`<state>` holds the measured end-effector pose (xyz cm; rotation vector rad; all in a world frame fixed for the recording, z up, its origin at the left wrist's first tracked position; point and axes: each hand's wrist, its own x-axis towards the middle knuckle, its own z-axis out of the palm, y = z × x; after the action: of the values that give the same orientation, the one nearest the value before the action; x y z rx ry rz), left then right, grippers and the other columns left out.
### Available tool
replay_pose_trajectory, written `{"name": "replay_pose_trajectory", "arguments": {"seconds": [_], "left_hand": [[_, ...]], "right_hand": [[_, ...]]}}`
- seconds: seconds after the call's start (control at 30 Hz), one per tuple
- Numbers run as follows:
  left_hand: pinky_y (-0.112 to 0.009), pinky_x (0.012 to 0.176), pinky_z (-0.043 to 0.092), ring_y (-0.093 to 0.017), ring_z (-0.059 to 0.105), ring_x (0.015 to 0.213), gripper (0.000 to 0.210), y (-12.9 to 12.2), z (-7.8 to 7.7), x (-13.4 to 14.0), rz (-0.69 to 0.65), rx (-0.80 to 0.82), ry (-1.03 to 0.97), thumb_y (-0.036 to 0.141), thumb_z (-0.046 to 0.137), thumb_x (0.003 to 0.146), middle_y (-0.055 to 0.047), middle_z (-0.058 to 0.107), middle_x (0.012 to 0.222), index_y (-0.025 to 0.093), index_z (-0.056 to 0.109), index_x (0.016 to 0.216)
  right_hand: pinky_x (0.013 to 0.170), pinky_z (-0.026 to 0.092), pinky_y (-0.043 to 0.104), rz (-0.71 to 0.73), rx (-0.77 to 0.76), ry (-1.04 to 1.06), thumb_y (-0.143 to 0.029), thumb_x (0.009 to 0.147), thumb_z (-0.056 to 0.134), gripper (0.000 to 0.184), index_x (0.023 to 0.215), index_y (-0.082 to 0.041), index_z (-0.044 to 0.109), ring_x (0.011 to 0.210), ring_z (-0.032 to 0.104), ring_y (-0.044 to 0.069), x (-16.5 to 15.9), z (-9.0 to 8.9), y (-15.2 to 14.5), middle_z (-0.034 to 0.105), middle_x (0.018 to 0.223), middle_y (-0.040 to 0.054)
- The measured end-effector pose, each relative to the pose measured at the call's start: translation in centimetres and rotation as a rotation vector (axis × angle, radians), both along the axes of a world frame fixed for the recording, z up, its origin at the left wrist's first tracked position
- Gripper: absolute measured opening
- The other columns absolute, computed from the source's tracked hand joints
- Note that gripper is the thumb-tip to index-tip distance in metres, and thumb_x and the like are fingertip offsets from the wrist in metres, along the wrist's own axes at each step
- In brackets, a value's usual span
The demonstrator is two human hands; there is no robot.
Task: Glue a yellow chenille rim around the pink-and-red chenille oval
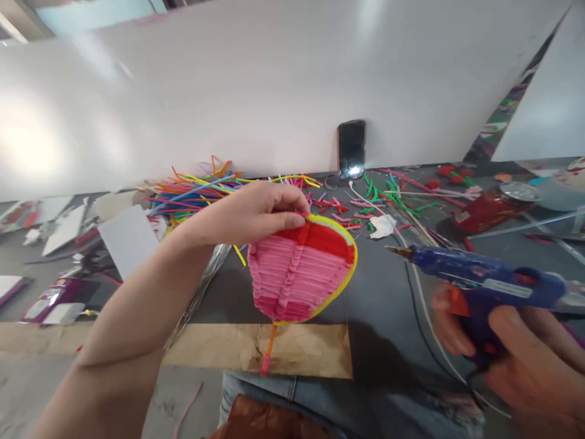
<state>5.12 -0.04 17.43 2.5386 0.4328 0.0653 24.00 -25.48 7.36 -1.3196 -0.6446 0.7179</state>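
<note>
My left hand (269, 210) pinches the top edge of a fan-shaped pipe-cleaner piece (306, 274), holding it up over the table. Pink rows fill its middle, with a red band above and darker pink at the bottom. Yellow pipe cleaner borders its right side and lower edge, and a short orange and pink stem hangs below. On the right, my right hand (507, 347) is wrapped round the handle of a blue glue gun (484, 274). Its nozzle points left toward the fan-shaped piece but stays apart from it. The right hand is slightly blurred.
Behind lies a heap of colourful pipe cleaners (192, 192), with cut green and red bits (375, 195) beside it. A phone (351, 149) leans against the white board (274, 91). To the right are a red can (496, 207) and a cable (420, 311); brown paper (315, 350) lines the front edge.
</note>
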Motion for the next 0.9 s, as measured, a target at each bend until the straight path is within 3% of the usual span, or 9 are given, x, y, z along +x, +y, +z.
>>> {"name": "replay_pose_trajectory", "arguments": {"seconds": [0.17, 0.27, 0.37, 0.53, 0.67, 0.8, 0.9], "left_hand": [[-0.024, 0.07, 0.044, -0.011, 0.056, 0.069, 0.017, -0.1, 4.7, 0.3, 0.245, 0.318, -0.272, 0.026, 0.054, 0.084, 0.003, 0.061, 0.072, 0.016, 0.066, 0.092], [-0.024, 0.071, 0.043, -0.011, 0.057, 0.071, 0.016, 0.0, 5.8, 0.7, 0.289, 0.542, -0.434, 0.024, 0.055, 0.084, 0.002, 0.062, 0.074, 0.016, 0.066, 0.093], [-0.026, 0.075, 0.045, -0.012, 0.061, 0.075, 0.018, -0.2, 4.9, 0.9, 0.184, 0.732, -0.482, 0.026, 0.051, 0.09, 0.0, 0.067, 0.082, 0.018, 0.065, 0.097], [-0.034, 0.093, 0.04, -0.011, 0.063, 0.071, 0.016, -2.3, 1.8, 0.5, -0.099, 1.053, -0.521, 0.016, 0.046, 0.093, 0.002, 0.072, 0.081, 0.02, 0.062, 0.095], [-0.034, 0.097, 0.037, -0.009, 0.066, 0.078, 0.017, -4.4, 0.5, -0.4, -0.177, 1.001, -0.52, 0.012, 0.042, 0.095, 0.002, 0.073, 0.085, 0.02, 0.058, 0.095], [-0.034, 0.101, 0.034, -0.008, 0.066, 0.079, 0.018, -5.5, 0.1, -1.0, -0.183, 0.899, -0.496, 0.01, 0.044, 0.094, 0.004, 0.073, 0.088, 0.02, 0.058, 0.093], [-0.035, 0.105, 0.031, -0.008, 0.066, 0.08, 0.016, -5.9, -0.2, -1.2, -0.176, 0.86, -0.479, 0.011, 0.046, 0.093, 0.004, 0.073, 0.09, 0.021, 0.059, 0.093]], "right_hand": [[0.041, 0.033, 0.028, -0.163, 0.039, 0.038, -0.029, 0.088, 0.049, 0.022, 0.078, -0.026, 0.069, 0.046, 0.046, 0.013, -1.7, 2.6, -0.6, 0.06, 0.066, 0.0046], [0.042, 0.034, 0.028, -0.131, 0.066, -0.014, -0.034, 0.086, 0.051, 0.02, 0.08, -0.026, 0.069, 0.045, 0.046, 0.015, -1.7, 3.1, -0.9, 0.059, 0.06, 0.0046], [0.043, 0.037, 0.03, -0.056, 0.08, -0.101, -0.043, 0.083, 0.055, 0.022, 0.078, -0.026, 0.069, 0.043, 0.049, 0.017, -0.7, 3.1, -1.2, 0.059, 0.054, 0.0039], [0.047, 0.042, 0.031, -0.003, 0.094, -0.266, -0.041, 0.085, 0.055, 0.018, 0.082, -0.027, 0.065, 0.045, 0.052, 0.018, -1.2, 4.2, -1.7, 0.06, 0.056, 0.0018], [0.053, 0.047, 0.031, -0.068, 0.089, -0.353, -0.034, 0.09, 0.05, 0.015, 0.101, -0.029, 0.059, 0.054, 0.053, 0.016, -2.6, 4.8, -1.7, 0.061, 0.069, 0.0012], [0.048, 0.048, 0.027, 0.148, 0.195, -0.495, -0.03, 0.094, 0.044, 0.019, 0.109, -0.025, 0.054, 0.052, 0.054, 0.012, -1.9, 3.8, -1.3, 0.065, 0.082, 0.0041], [0.048, 0.049, 0.025, 0.212, 0.183, -0.504, -0.029, 0.094, 0.044, 0.023, 0.116, -0.026, 0.049, 0.055, 0.054, 0.012, -1.4, 3.1, -1.1, 0.065, 0.085, 0.0039]]}}
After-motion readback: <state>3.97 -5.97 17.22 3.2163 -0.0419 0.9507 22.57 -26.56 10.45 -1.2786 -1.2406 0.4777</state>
